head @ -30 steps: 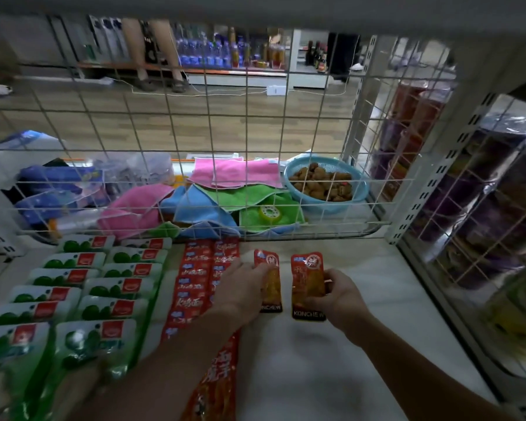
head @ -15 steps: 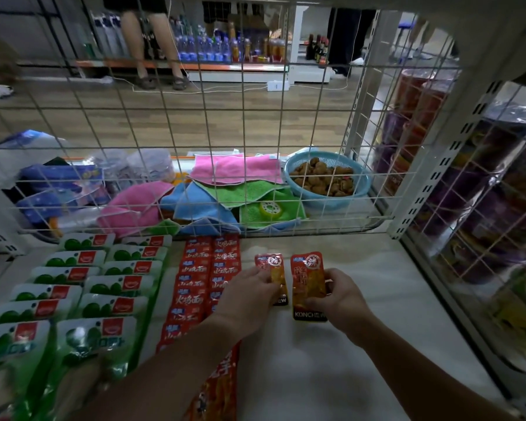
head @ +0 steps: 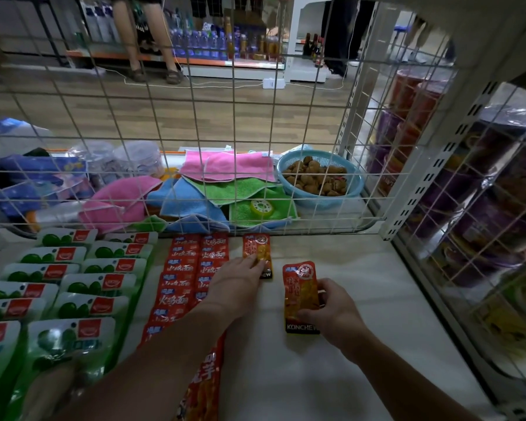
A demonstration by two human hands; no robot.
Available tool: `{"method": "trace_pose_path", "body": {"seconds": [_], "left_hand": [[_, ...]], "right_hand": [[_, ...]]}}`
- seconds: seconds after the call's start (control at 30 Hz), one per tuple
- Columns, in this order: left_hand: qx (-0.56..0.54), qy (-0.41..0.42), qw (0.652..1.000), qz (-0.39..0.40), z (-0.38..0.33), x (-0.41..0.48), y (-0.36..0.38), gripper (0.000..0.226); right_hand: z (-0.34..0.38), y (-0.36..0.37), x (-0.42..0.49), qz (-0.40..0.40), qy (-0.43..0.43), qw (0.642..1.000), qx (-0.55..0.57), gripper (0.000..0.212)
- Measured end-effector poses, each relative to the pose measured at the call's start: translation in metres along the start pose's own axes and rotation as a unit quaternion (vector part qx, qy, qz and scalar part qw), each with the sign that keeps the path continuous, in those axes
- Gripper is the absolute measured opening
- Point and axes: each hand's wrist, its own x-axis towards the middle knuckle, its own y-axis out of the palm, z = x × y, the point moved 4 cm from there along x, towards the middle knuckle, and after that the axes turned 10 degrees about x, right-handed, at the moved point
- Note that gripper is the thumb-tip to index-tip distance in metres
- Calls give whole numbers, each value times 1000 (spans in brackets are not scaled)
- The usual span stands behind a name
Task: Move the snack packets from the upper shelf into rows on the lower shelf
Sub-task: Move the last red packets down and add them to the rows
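On the smooth white lower shelf [head: 362, 299], a person's left hand [head: 234, 287] presses its fingertips on a glossy orange-red snack packet [head: 257, 249] lying flat at the shelf's back edge, just beside two rows of red foil sachets [head: 195, 262]. The right hand [head: 331, 311] grips a second packet [head: 299, 294] by its right side, nearer the front. Green-and-white pouches [head: 73, 287] fill the left end. Behind the wire mesh [head: 195, 132], a perforated blue plastic basket [head: 322, 203] holds brown lumpy pieces [head: 313, 177], beside fleecy folded cloths [head: 225, 165].
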Motion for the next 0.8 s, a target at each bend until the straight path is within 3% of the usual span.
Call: {"method": "trace_pose_path", "body": {"seconds": [0.33,0.57,0.8], "left_hand": [[-7,9,1000,17,0,-2,-2,69],[-96,9,994,-51,6,-29,-28,52],[-124,-4,990,-66,37,-64,-38,53]], "right_hand": [[0,9,4,3,10,1000,13,59],[24,25,13,-11,5,998,64,55],[42,67,32,-20,-38,999,16,56]]}}
